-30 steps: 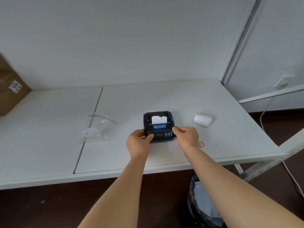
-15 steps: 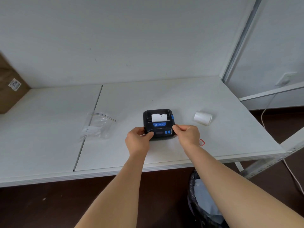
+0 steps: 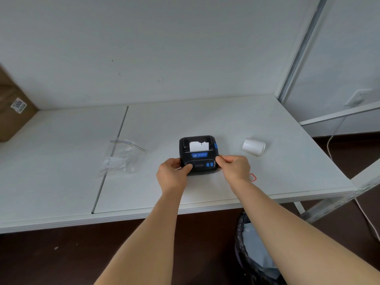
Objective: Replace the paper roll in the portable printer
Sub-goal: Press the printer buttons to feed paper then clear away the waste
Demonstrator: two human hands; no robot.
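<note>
I see the portable printer (image 3: 198, 154) resting on the white table (image 3: 267, 124), my left hand (image 3: 172, 175) gripping its near-left corner and my right hand (image 3: 233, 168) pinching its near-right edge. A paper stub (image 3: 198, 145) protrudes from its top; a spare paper roll (image 3: 254, 146) lies apart, to the right.

Left of printer (image 3: 198, 154): plastic bag (image 3: 121, 156) lies near, bare worktop (image 3: 61, 171) beyond.
Right: paper roll (image 3: 254, 146) near, small red tag (image 3: 253, 177) beside right hand (image 3: 234, 168).
Behind printer: worktop bare to wall.
</note>
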